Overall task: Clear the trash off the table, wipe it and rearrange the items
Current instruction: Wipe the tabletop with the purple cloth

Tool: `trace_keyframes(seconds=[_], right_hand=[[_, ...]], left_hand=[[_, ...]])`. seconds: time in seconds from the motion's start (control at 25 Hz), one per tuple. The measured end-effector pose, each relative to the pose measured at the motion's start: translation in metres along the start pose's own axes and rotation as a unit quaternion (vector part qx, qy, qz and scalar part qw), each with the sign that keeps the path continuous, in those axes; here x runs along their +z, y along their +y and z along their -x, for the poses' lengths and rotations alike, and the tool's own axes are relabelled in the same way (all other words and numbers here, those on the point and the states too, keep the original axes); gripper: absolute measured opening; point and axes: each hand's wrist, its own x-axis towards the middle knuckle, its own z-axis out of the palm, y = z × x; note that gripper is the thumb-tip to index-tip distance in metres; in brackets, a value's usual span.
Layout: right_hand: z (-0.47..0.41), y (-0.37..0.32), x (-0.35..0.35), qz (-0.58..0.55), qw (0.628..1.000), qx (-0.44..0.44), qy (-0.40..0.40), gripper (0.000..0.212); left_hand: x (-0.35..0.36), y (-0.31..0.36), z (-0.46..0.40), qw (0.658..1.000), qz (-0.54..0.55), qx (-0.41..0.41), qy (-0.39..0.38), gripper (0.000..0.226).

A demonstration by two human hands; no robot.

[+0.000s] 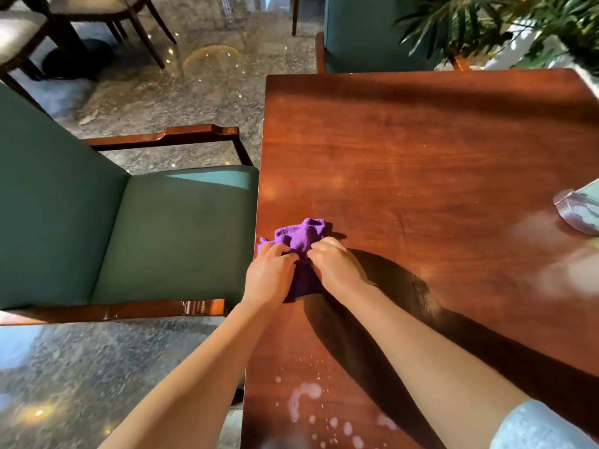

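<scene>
A purple cloth (303, 236) lies bunched on the reddish wooden table (421, 150) close to its left edge. My left hand (270, 272) grips the cloth's left side and my right hand (335, 265) grips its right side, both pressing it to the tabletop. The lower part of the cloth is hidden between my hands. White foam spots (311, 406) sit on the table near its front edge, between my forearms.
A green upholstered armchair (155, 228) stands tight against the table's left edge. A round glass-like base (577, 212) rests at the table's right edge. Another green chair (366, 34) and a leafy plant (505, 24) stand beyond the far edge.
</scene>
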Motion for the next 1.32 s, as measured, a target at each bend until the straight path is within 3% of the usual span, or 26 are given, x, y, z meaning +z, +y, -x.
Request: trace_keyframes(seconds=[0.2,0.28,0.36,0.68,0.96,1.16,1.32], right_hand=[[0.049,0.022,-0.027,-0.021,0.997,-0.001,0.072,0.013],[0.069,0.042,-0.042,-0.016,0.993,-0.028,0.114,0.010],[0.094,0.062,-0.056,0.009,0.994,-0.042,0.102,0.011],[0.204,0.098,-0.059,0.060,0.991,-0.052,0.111,0.009],[0.257,0.101,0.000,0.026,0.988,0.039,0.145,0.026],[0.263,0.091,0.006,0.043,0.970,0.152,0.184,0.010],[0.247,0.069,0.015,0.062,0.949,0.215,0.224,0.044]], left_hand=[[0.002,0.041,0.008,0.998,0.034,0.049,-0.005,0.039],[-0.001,0.067,0.009,0.998,0.041,0.055,0.003,0.024],[0.002,0.096,0.017,0.997,0.044,0.069,0.011,0.014],[0.040,0.164,0.078,0.990,0.065,0.125,0.002,0.008],[0.070,0.164,0.119,0.986,0.040,0.154,-0.058,0.012],[0.068,0.150,0.121,0.957,-0.019,0.217,-0.190,0.046],[0.040,0.107,0.110,0.951,-0.045,0.255,-0.171,0.058]])
